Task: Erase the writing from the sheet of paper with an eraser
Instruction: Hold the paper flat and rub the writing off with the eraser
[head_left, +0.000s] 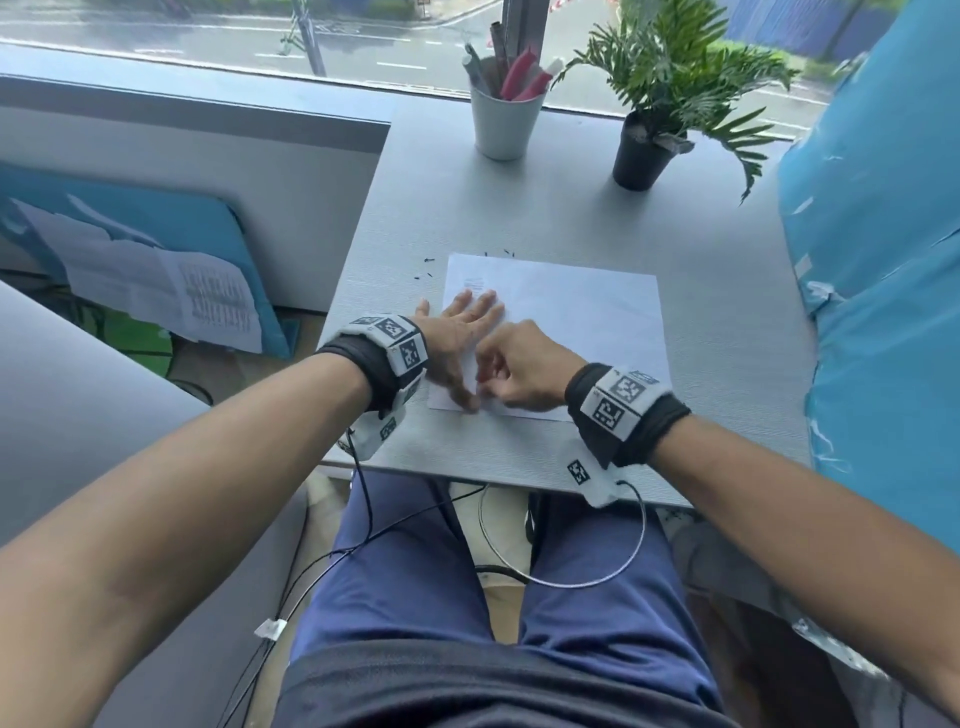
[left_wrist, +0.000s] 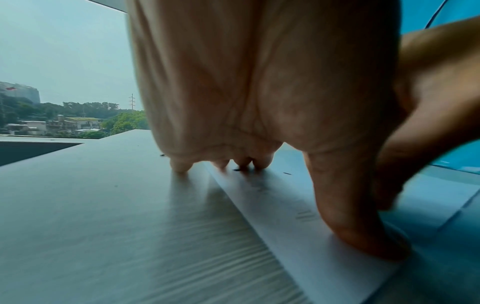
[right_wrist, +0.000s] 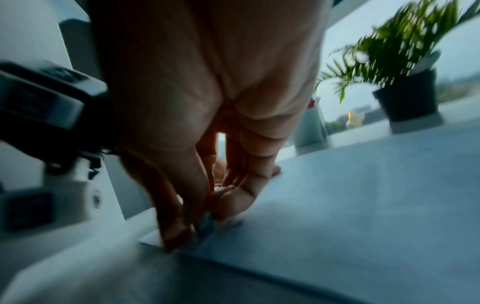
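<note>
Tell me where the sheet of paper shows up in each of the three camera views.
Head: the sheet of paper lies mid-frame on the grey table, under both hands.
Left wrist: a pale strip running from centre to lower right, pinned by the left hand.
Right wrist: fills the lower right, with the right hand at its near corner.
Shared landmark: the potted plant, in the head and right wrist views.

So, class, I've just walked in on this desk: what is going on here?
A person is rubbing out writing on a sheet of paper lying on a grey table. The left hand lies flat with spread fingers, pinning the sheet's left side. The right hand pinches a small eraser against the near left corner. Faint marks remain near the far left corner, and dark eraser crumbs lie beside the sheet.
</note>
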